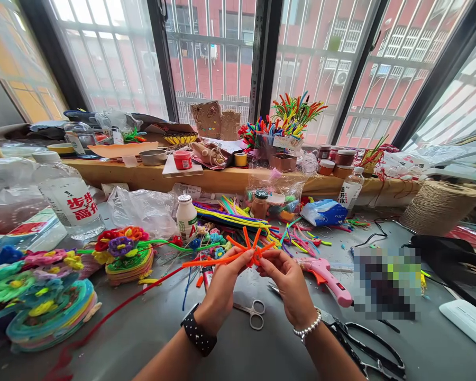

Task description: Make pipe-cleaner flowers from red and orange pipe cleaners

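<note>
Both hands meet over the middle of the grey table around a bundle of orange pipe cleaners [255,243], whose ends fan out upward and to the left. My left hand [230,272], with a dark dotted watch band at its wrist, pinches the bundle from the left. On the other side my right hand [287,283], wearing a beaded bracelet, grips the bundle's centre with thumb and fingers. Small scissors [255,314] lie on the table below the hands. Just right of my right hand is a pink glue gun [329,279].
Pipe-cleaner flowers on round layered bases [129,259] stand at the left, near a large water bottle [69,196]. A small white bottle [186,218] and loose pipe cleaners [230,212] lie ahead. Large black-handled scissors [375,344] rest at lower right; a twine spool [440,206] stands behind.
</note>
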`<state>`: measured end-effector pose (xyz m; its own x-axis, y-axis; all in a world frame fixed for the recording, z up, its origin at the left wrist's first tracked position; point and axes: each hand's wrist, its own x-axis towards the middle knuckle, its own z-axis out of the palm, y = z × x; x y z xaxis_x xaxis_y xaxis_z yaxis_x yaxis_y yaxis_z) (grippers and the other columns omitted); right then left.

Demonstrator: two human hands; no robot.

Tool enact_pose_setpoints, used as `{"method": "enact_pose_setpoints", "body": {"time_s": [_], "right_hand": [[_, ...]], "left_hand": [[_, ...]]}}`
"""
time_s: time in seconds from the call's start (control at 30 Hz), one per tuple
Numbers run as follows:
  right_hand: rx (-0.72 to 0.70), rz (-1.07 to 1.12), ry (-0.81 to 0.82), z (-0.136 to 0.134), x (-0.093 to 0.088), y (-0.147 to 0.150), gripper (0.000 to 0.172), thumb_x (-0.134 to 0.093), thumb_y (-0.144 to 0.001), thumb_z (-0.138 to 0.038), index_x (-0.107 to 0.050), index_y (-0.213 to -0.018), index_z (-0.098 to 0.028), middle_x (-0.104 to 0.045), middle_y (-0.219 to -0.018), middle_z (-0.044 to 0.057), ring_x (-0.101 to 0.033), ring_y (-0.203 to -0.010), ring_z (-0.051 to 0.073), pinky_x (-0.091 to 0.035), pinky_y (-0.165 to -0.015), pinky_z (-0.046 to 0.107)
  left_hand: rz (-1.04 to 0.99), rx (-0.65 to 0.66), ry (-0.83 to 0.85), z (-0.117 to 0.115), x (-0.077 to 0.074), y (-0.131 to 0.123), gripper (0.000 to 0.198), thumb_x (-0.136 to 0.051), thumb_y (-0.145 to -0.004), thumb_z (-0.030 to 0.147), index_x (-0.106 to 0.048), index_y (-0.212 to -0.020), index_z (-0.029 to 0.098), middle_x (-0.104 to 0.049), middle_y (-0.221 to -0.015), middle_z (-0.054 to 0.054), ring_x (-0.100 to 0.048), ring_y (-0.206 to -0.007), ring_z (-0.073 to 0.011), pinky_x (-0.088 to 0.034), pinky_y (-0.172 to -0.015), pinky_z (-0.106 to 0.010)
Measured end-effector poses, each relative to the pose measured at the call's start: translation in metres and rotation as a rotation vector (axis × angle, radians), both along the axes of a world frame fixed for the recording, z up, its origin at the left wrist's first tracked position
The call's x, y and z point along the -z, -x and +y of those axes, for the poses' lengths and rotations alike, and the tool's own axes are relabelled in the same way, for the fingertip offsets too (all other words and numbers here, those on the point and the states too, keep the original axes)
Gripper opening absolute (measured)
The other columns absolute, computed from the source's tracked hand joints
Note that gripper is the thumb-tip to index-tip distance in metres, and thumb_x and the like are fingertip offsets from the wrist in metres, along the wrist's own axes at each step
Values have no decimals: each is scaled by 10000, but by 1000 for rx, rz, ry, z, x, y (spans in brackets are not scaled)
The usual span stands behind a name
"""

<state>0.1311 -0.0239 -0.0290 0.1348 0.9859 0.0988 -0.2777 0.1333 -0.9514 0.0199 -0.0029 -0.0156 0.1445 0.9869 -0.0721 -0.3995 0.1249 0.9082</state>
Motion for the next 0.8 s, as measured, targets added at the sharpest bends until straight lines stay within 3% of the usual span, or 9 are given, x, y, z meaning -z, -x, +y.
{"method": "enact_pose_setpoints", "body": {"time_s": [0.27, 0.57, 0.8], "right_hand": [[11, -52, -35, -1, 3, 1, 142, -600, -671, -264, -555, -774, -176, -590, -677, -10, -542, -605, 113, -452, -578, 236], [156, -450, -202, -2, 5, 2, 105, -516, -730, -225, -552, -814, -174, -598, -707, 27, -558, -628, 146, -467, -583, 265], [214, -552, -255, -1, 6, 1, 147, -487, -740, -203, -575, -856, -180, -620, -754, 41, -580, -664, 160, -477, -605, 274]], "left_hand": [[135, -42, -83, 3, 8, 2, 139, -601, -639, 285, -604, -624, 147, -567, -651, 1, -515, -691, -138, -374, -707, -268], [176, -36, -28, 4, 7, 2, 176, -615, -613, 302, -637, -667, 136, -616, -702, -42, -543, -760, -186, -387, -708, -279], [201, 31, -41, 7, 8, 6, 197, -589, -639, 321, -654, -717, 152, -635, -723, -52, -556, -778, -200, -397, -720, -283]]}}
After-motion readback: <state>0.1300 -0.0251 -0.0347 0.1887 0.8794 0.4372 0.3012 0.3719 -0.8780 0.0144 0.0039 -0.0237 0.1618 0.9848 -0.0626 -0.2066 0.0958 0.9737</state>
